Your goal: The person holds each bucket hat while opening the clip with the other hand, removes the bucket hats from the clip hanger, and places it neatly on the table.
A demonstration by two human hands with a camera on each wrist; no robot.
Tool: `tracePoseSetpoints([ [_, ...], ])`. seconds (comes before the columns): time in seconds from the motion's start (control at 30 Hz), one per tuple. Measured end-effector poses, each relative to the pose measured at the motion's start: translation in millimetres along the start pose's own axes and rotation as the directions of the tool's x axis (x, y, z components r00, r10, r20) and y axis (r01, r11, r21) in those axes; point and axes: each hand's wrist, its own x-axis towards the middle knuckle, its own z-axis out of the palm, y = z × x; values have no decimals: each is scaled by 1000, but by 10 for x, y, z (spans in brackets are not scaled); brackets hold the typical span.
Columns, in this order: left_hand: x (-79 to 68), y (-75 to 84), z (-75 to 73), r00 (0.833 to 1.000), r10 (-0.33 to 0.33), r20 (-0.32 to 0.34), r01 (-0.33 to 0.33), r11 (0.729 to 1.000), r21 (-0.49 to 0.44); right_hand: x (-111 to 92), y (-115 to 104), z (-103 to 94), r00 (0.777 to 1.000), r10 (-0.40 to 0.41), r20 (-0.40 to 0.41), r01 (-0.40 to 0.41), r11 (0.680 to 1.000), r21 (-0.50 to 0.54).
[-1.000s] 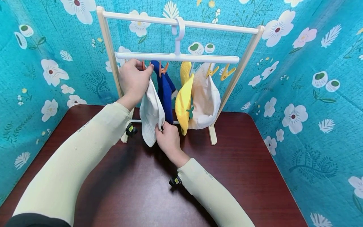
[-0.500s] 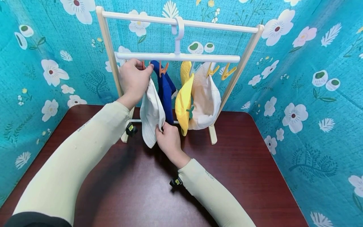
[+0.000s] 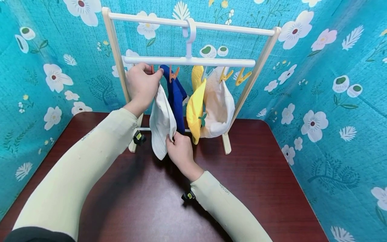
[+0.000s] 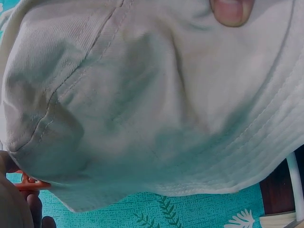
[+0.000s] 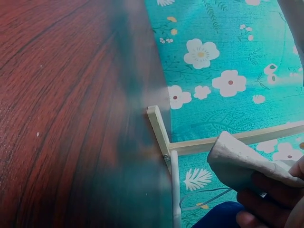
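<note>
A white bucket hat (image 3: 162,122) hangs at the left end of the white hanger (image 3: 223,62). At its top my left hand (image 3: 142,82) pinches an orange clothespin (image 4: 29,185), mostly hidden behind the fingers in the head view. Lower down, the thumb and fingers of my right hand (image 3: 182,151) grip the hat's brim. In the left wrist view the hat fills most of the picture, with a thumb tip (image 4: 231,10) pressed on it. Just right of it hangs a blue hat (image 3: 176,97) under another orange clothespin (image 3: 173,74).
A yellow hat (image 3: 195,116) and a cream hat (image 3: 222,111) hang farther right. One yellow clothespin (image 3: 225,75) is on the cream hat; another yellow clothespin (image 3: 243,77) holds nothing. The wooden rack (image 3: 260,70) stands on the dark red table (image 3: 257,188) before a floral cloth (image 3: 314,101).
My right hand has shifted slightly down, drawing the white hat's brim a little lower. The left hand stays at the clothespin.
</note>
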Motion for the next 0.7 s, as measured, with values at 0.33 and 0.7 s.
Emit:
tracePoseSetpoints([
  [0.33,-1,6,-23,1000,0,4,0,1000,1,-29,-7,-38,1000,-2,0,2,1000,19],
  [0.7,-8,20,-62,1000,13,6,-13,1000,13,-68,49,-34,1000,6,6,-6,1000,15],
])
